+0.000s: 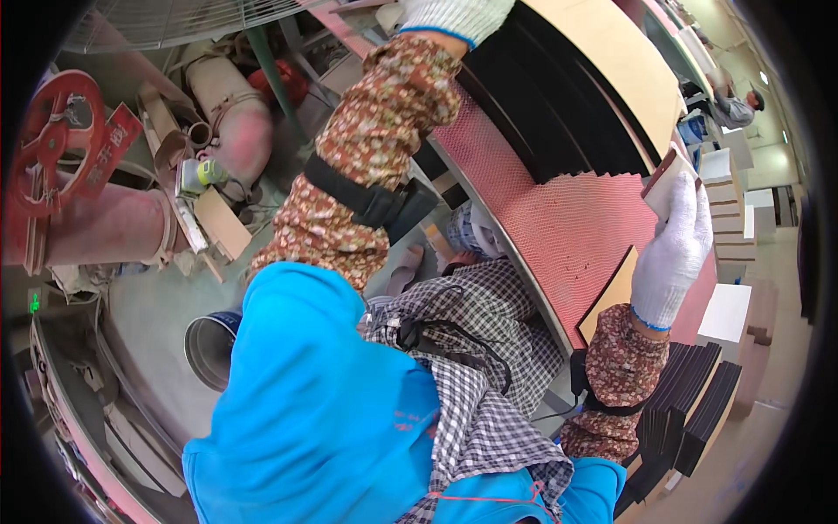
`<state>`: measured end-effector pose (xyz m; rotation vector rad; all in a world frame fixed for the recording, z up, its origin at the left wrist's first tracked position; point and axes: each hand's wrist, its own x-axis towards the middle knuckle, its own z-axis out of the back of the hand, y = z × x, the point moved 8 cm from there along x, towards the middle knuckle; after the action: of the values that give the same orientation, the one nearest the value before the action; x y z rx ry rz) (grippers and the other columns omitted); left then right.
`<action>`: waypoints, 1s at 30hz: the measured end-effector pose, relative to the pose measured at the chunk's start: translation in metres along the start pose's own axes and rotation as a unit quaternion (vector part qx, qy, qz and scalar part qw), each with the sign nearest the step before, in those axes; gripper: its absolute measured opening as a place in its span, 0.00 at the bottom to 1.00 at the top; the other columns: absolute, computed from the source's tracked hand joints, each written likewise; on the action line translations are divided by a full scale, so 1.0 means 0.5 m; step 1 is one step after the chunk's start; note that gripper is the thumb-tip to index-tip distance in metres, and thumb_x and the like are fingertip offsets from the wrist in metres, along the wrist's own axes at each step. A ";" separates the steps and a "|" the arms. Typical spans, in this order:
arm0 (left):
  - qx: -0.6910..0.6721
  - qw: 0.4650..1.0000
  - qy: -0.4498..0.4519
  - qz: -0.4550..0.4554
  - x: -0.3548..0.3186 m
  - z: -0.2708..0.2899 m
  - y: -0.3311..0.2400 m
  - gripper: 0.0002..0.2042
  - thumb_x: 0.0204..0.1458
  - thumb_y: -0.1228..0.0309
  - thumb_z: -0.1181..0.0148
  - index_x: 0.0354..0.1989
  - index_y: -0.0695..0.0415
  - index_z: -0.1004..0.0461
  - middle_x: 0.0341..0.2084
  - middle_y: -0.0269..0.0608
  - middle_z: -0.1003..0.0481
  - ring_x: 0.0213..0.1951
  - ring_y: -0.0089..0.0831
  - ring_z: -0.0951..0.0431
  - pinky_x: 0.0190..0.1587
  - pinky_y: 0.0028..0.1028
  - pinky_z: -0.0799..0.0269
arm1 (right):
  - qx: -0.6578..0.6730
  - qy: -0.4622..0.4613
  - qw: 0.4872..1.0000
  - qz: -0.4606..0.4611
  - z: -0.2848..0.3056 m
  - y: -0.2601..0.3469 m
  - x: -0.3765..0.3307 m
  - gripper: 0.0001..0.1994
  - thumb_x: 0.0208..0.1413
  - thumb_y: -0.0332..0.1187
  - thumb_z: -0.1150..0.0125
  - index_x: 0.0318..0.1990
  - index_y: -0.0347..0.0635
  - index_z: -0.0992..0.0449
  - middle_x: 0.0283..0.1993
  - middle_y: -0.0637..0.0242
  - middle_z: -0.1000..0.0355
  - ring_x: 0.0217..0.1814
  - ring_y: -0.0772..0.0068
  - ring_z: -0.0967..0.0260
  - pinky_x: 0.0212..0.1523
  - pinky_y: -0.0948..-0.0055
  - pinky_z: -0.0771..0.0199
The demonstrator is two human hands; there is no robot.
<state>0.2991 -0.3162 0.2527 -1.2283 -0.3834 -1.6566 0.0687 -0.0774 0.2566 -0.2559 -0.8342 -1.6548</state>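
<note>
My left hand (457, 17), in a white knitted glove, reaches to the top edge of the picture beside a row of black-edged panels (550, 96). Its fingers lie beyond the edge, so its grip is hidden. My right hand (674, 253), gloved the same way, is closed on a small flat block (667, 182) with a reddish-brown edge. That block is at the near right corner of a tan board (624, 57) lying by the black panels. The panels rest on a table with a red textured top (576, 244).
A tan strip (608, 297) lies on the table by my right wrist. Stacked black-edged boards (690, 402) stand at the right. On the left are a red handwheel (57, 144), thick pipes (236, 122) and a metal bucket (209, 349). Another person (735, 109) is far right.
</note>
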 end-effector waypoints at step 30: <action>-0.296 0.795 0.484 -0.218 -0.674 -0.122 -0.721 0.31 0.59 0.56 0.44 0.65 0.67 0.36 0.64 0.59 0.35 0.69 0.54 0.39 0.72 0.52 0.51 | -0.293 0.166 0.864 -0.375 0.237 -0.449 -0.600 0.13 0.70 0.40 0.53 0.49 0.42 0.25 0.36 0.48 0.25 0.31 0.43 0.25 0.33 0.51 0.24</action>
<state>-0.0419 -0.0216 0.0429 -0.5251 0.5869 -2.6792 -0.0895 0.2372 0.0815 -0.0429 -0.1193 -2.5849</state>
